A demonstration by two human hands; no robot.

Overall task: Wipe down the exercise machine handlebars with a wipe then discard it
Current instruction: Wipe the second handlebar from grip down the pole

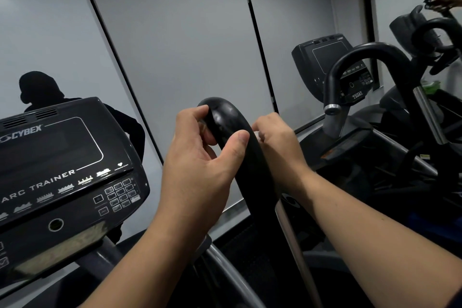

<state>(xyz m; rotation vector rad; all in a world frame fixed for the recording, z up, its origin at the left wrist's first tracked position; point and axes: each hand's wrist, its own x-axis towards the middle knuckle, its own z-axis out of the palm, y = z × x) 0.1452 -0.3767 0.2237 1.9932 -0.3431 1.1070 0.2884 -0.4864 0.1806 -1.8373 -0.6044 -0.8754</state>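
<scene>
A curved black handlebar (226, 117) of the exercise machine rises in the middle of the head view. My left hand (200, 157) grips it, thumb across the front and fingers curled round its left side. My right hand (277, 142) sits on the bar's right side with its fingers curled. A small bit of pale wipe (258, 135) shows between those fingers and the bar; most of the wipe is hidden.
The machine's black console (62, 165), with a keypad, stands at the left. A second machine's handlebar (360, 65) and console (322, 57) stand at the right, more dark equipment behind. A grey mirrored wall (175, 32) lies ahead, showing a person's dark reflection.
</scene>
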